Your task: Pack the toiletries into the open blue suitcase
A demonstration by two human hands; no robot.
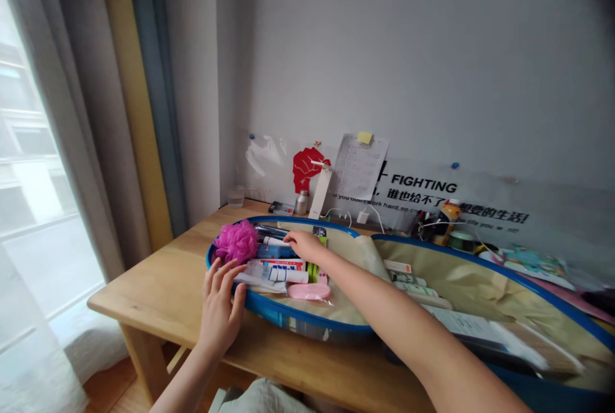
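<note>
An open, blue-edged suitcase (317, 318) with a beige lining lies on the wooden desk. My right hand (304, 246) reaches into its left half, fingertips closed on the end of a white and blue tube (275, 242). My left hand (221, 301) rests at the near left rim with its fingers spread, beside a clear plastic packet (259, 280). A pink bath puff (237, 241) sits at the left end. Close by lie a red and white toothpaste box (283, 264), a white tube with blue stripes (291, 276), a green item (314, 272) and a pink oval case (309, 291).
The suitcase's right half holds small tubes (416, 288) and a flat white package (461, 323). Behind it stand a small metal bottle (302, 202), a white upright strip (320, 192), cables and an orange bottle (449, 211). The desk (158, 291) has its left edge near the curtains.
</note>
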